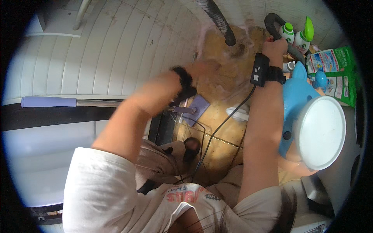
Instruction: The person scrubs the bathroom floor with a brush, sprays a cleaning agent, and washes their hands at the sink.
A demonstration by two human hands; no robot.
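My right hand [275, 48] is closed around a dark grey corrugated hose [274, 23], which loops up beyond the fist and comes out again below it. Low over the wet yellowish floor tiles [227, 78], my left hand [205, 68] is blurred by motion. Whether its fingers hold anything is unclear. A ribbed grey drain pipe [217, 20] runs down to a hole in the floor between and beyond my hands. Smeared, whitish wet streaks surround the pipe's foot.
Two white bottles with green tops [303, 39] and a green printed bag [335, 72] stand at right. Nearer are a blue animal-shaped plastic item [297, 99] and a round white lid or basin [322, 132]. A purple-handled flat tool [48, 102] lies across the left. A cable [217, 131] hangs from my right wrist.
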